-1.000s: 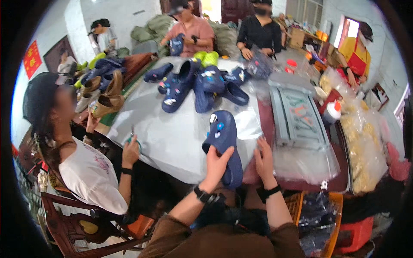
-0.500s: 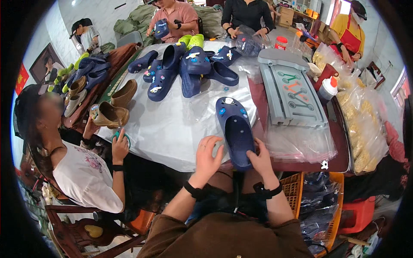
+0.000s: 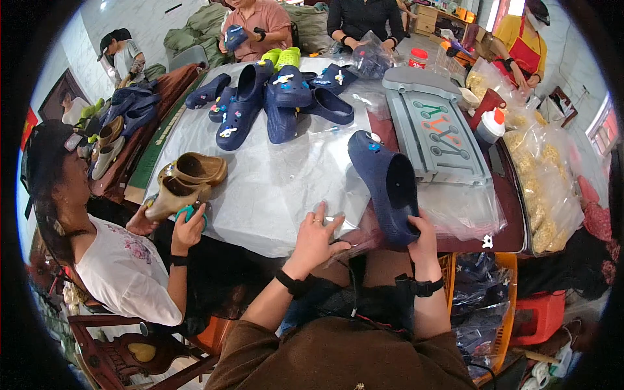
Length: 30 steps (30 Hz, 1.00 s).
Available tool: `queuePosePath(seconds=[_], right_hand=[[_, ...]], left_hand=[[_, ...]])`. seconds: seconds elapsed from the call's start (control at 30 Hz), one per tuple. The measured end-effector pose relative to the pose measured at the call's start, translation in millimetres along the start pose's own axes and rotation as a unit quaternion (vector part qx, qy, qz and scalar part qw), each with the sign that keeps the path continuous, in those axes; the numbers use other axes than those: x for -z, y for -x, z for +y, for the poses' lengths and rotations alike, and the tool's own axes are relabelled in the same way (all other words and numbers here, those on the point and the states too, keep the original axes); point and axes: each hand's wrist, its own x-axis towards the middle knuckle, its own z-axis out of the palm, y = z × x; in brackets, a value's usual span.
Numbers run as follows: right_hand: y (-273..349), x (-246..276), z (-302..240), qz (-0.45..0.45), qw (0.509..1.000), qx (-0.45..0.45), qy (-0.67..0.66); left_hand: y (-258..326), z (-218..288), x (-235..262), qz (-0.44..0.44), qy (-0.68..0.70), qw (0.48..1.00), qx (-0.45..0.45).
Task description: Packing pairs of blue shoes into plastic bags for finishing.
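Note:
My right hand [image 3: 421, 242] grips the heel of a navy blue clog [image 3: 385, 183] that lies sole-down at the table's near edge, small charms on its toe. My left hand [image 3: 316, 235] rests on the clear plastic sheet [image 3: 279, 182] covering the table, fingers spread, just left of the clog. Both wrists wear black bands.
A pile of navy clogs [image 3: 273, 97] and two green ones [image 3: 281, 58] lie at the far side. A grey plastic tray [image 3: 434, 127] sits right. Tan clogs [image 3: 188, 179] lie before a seated person [image 3: 110, 260] on my left. Other people sit across. Bags of charms [image 3: 546, 169] are right.
The clog has come down from upright in both hands to lying on the table edge. My left hand has let go of it and moved left onto the plastic sheet.

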Motion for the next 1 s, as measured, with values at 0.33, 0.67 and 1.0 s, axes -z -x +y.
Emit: queuePosePath(seconds=[0.33,0.67,1.0], right_hand=[[56.3,27.1,-51.1,0.034,0.998,0.060,0.000],[109.3,51.6,-64.6,0.022,0.984,0.111,0.138],[138.9,24.1,-79.8,-0.066,0.980,0.084,0.165]], left_hand=[[-9.6,6.9,-26.3,0.081,-0.085,0.991,0.060],[-8.9,1.3,-33.1,0.005,0.070,0.996,-0.048],[-21.4,16.9,-13.7,-0.004,0.314,0.949,0.008]])
